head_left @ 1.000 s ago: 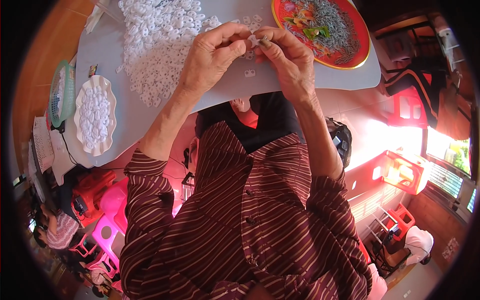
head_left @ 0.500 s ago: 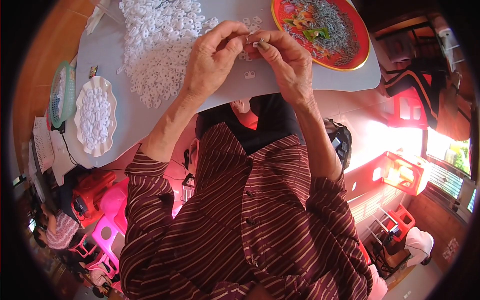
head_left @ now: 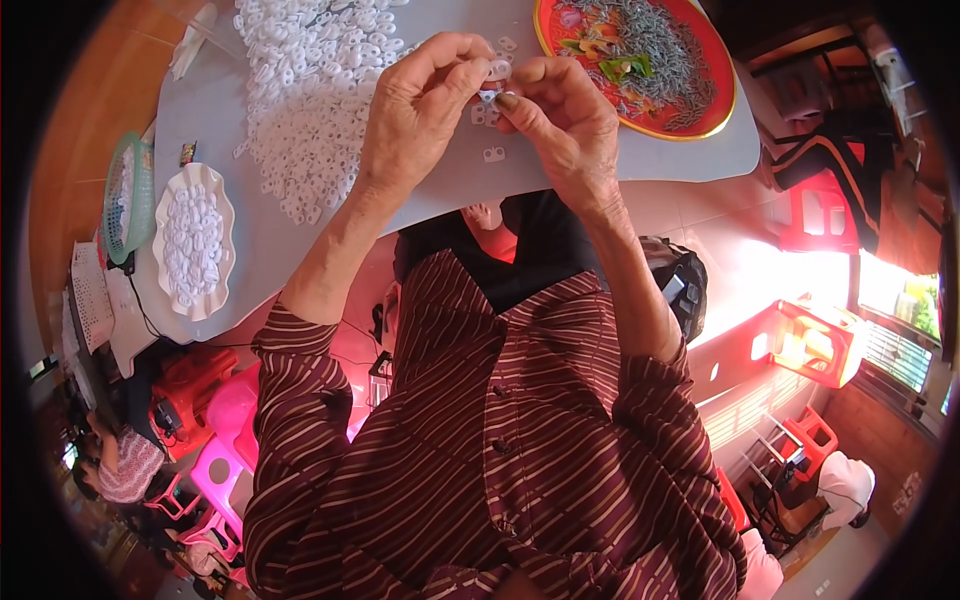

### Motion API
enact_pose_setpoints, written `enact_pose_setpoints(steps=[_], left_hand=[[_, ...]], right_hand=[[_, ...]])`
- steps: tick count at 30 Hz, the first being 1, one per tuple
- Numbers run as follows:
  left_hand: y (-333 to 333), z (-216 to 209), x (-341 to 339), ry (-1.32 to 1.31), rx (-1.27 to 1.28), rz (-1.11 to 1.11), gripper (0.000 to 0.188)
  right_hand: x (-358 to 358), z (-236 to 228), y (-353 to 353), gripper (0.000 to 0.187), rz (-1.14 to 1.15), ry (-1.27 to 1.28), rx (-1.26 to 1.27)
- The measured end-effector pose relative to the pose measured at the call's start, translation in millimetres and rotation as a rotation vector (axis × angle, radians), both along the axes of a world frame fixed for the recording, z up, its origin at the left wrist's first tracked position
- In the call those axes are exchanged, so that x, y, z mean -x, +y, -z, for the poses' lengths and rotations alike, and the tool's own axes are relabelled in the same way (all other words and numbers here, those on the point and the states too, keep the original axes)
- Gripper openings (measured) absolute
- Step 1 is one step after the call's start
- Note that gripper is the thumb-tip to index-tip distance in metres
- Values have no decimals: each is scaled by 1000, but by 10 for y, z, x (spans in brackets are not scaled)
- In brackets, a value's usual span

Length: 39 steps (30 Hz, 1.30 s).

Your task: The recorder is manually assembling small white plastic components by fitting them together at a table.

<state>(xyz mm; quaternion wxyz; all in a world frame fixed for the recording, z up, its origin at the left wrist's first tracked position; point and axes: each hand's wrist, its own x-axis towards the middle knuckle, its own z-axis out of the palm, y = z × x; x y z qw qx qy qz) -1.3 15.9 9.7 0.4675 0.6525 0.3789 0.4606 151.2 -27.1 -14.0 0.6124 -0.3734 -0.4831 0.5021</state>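
Observation:
Both my hands are raised over the near edge of the grey table (head_left: 440, 185), fingertips almost meeting. My left hand (head_left: 415, 120) pinches a small white plastic piece (head_left: 498, 70) between thumb and forefinger. Close beside it, my right hand (head_left: 570, 130) is closed in a pinch, its thumb against the edge of another small white piece (head_left: 488, 96); what else its fingers hold is hidden. Below them a loose two-holed white piece (head_left: 494, 154) lies on the table. To the left spreads a large heap of white plastic pieces (head_left: 310, 130).
A red round tray (head_left: 718, 122) with a heap of small grey screw-like parts (head_left: 660, 75) sits at the right. At the left stand a white scalloped dish (head_left: 228, 265) of white pieces and a green basket (head_left: 122, 205). Other people (head_left: 130, 465) and plastic stools (head_left: 825, 345) surround the table.
My hands have drawn slightly apart. The white piece in my left fingertips now shows more clearly. The view has shifted a little.

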Motion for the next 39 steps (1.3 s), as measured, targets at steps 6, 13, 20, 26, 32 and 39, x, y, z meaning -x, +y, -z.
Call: enact_pose_setpoints(steps=[6,13,20,26,32,39], left_hand=[[-42,-21,-16,12,-46,-2,12],[-64,-19,-19,52,-67,-12,10],[-48,-45,-26,141,-195,-16,9],[-54,-49,-2,185,-193,4,10],[-84,-21,1,175,-183,-15,12],[-73,74,9,218,-195,-4,17]], right_hand=[[28,-26,-3,25,22,23,25],[25,-32,-15,30,26,3,33],[2,-55,-17,35,4,-46,41],[11,-46,-26,30,26,-37,39],[34,-11,-14,23,38,21,-3],[22,-18,-14,21,13,42,8]])
